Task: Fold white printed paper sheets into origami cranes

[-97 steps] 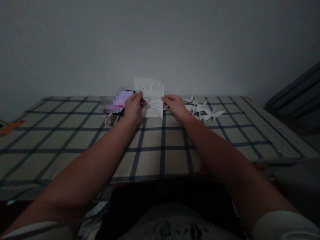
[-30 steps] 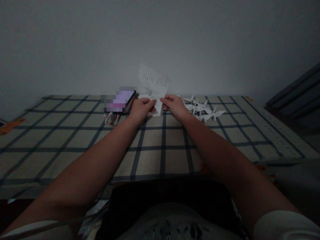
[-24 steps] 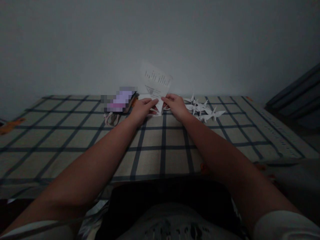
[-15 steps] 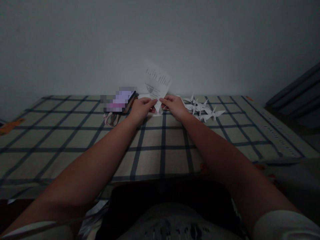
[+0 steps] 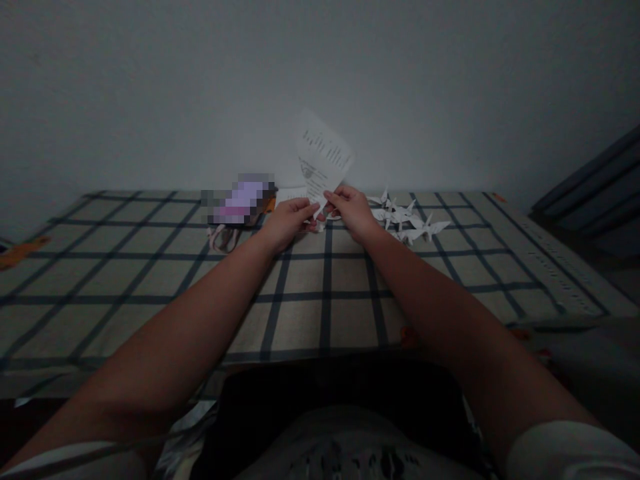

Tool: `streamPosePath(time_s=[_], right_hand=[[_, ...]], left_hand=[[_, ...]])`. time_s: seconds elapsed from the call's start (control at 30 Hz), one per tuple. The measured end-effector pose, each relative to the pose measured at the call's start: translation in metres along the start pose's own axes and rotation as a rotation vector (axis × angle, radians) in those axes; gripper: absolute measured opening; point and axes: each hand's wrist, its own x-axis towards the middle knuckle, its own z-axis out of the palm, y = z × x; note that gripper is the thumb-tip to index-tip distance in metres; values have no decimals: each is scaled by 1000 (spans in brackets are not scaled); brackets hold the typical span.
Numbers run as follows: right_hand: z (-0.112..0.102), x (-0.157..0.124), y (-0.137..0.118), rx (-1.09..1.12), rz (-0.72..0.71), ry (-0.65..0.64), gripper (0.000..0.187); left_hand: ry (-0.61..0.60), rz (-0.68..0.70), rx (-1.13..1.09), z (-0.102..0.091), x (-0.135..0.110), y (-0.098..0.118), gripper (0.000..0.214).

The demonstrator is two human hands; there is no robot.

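Note:
A printed sheet of white paper (image 5: 325, 153) stands up between my two hands, its narrow lower end pinched in my fingers. My left hand (image 5: 290, 220) is closed on the left side of that end. On the right edge, a little higher, my right hand (image 5: 351, 208) pinches the same sheet. More white paper (image 5: 291, 195) with print lies flat on the table behind my left hand, partly covered. Beside my right hand lie several folded paper cranes (image 5: 405, 219).
A phone (image 5: 240, 202) with a blurred, lit screen leans left of my hands, a pale looped strap (image 5: 223, 238) beneath it. The table wears a checked cloth (image 5: 300, 320) and meets a grey wall (image 5: 320, 67). Dark striped fabric (image 5: 595, 200) hangs at the far right.
The upright sheet has shifted a little to the right and up. My left hand has moved slightly rightward, and both hands keep their pinch on the paper.

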Motion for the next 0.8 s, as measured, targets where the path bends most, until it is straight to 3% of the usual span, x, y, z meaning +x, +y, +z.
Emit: streamPosePath(time_s=[0.2, 0.37, 0.8], right_hand=[[-5, 4, 6, 15, -27, 25, 25], [-5, 4, 4, 26, -21, 37, 22], [-1, 2, 3, -34, -30, 47, 22]], left_hand=[[-105, -121, -170, 2, -2, 4, 22], [-129, -118, -222, 1, -2, 1, 18], [-71, -21, 63, 2, -4, 5, 19]])
